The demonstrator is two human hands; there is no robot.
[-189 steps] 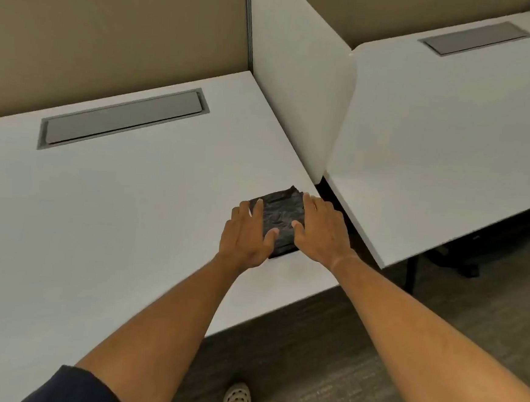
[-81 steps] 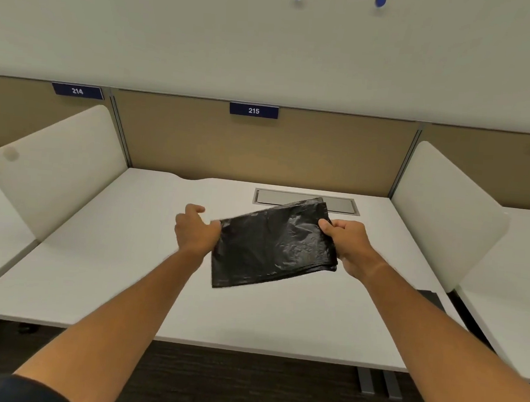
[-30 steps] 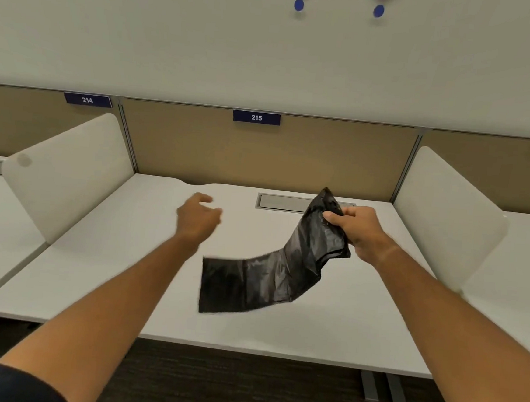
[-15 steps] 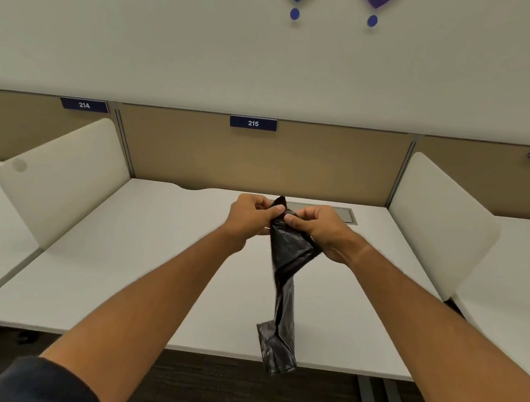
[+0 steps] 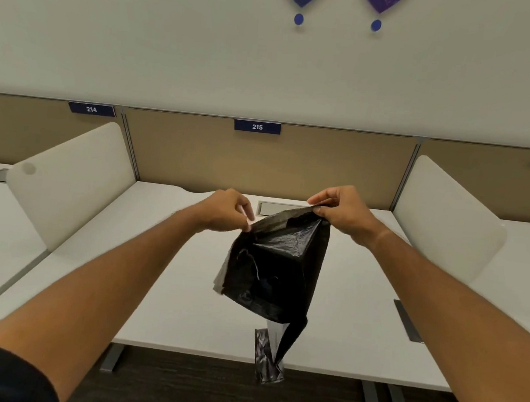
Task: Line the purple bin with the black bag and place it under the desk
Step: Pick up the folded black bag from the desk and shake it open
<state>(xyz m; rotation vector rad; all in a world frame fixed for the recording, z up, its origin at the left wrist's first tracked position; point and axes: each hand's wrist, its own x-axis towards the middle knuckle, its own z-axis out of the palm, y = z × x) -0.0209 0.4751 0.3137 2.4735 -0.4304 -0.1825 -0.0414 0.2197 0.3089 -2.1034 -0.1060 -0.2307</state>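
Bag: black bag (image 5: 276, 265) hangs mid-frame above the surface (image 5: 171, 288) | fingers: left hand (image 5: 225, 210) and right hand (image 5: 342, 211) pinch its top edge | handling: likely light, limp, slippery; best gripped at rim | purple bin unseen

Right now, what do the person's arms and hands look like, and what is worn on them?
Both forearms are bare. The left hand and the right hand wear no gloves, and no rings or watch can be seen. Only a dark navy short sleeve shows, on the left upper arm at the lower edge of the picture. The right sleeve is out of view.
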